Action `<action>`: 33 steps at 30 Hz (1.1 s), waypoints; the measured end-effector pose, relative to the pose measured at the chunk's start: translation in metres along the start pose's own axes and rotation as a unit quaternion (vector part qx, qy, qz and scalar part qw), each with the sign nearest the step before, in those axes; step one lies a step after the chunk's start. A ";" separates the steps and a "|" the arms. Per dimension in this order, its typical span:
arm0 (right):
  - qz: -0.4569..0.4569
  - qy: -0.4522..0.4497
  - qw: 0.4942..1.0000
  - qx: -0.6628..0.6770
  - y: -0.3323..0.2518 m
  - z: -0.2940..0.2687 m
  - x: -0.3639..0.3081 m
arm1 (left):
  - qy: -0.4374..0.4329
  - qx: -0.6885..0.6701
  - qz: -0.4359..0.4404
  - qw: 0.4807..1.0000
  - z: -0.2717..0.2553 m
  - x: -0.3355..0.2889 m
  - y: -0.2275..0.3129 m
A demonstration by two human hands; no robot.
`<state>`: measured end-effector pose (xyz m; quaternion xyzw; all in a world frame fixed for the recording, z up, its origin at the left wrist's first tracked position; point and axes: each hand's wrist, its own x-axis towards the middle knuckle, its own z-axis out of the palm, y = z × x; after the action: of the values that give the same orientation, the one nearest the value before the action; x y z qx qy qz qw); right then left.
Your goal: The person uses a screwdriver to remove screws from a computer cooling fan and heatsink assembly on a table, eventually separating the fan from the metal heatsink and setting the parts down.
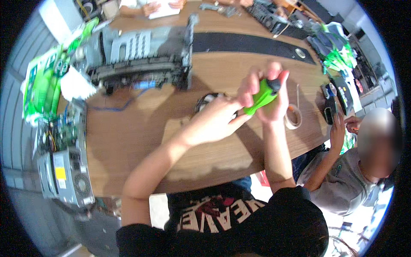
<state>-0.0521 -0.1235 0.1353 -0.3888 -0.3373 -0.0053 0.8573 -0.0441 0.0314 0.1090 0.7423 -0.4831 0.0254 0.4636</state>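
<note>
Both of my hands are raised above the wooden table point(128, 137) and meet on a bright green tool with a black tip point(265, 94). My right hand point(274, 96) wraps around its body from behind, fingers curled over the top. My left hand point(218, 118) reaches in from the left and pinches the tool's lower end with thumb and fingertips. A dark round object point(205, 102) lies on the table just under my left hand, mostly hidden.
A dismantled grey machine point(141, 60) stands at the table's far left. A computer case point(66, 171) and green packaging point(43, 83) sit at the left edge. A tape roll point(293, 116) lies right of my hands. A seated person point(355, 171) is at the right; other people's hands point(150, 6) rest at the far end.
</note>
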 end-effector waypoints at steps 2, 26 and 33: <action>-0.035 0.033 0.999 -0.013 -0.001 -0.001 -0.002 | -0.040 -0.070 -0.092 0.993 -0.003 0.004 0.008; -0.141 0.003 0.894 -0.426 -0.021 0.001 -0.013 | -0.026 0.065 -0.029 0.997 -0.005 -0.001 0.009; -0.113 0.081 0.943 -0.303 -0.017 0.006 -0.021 | 0.025 0.112 -0.016 0.993 0.001 -0.001 0.007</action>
<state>-0.0768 -0.1366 0.1378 -0.5876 -0.2910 -0.2350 0.7175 -0.0502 0.0308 0.1132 0.7967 -0.4533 0.0905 0.3895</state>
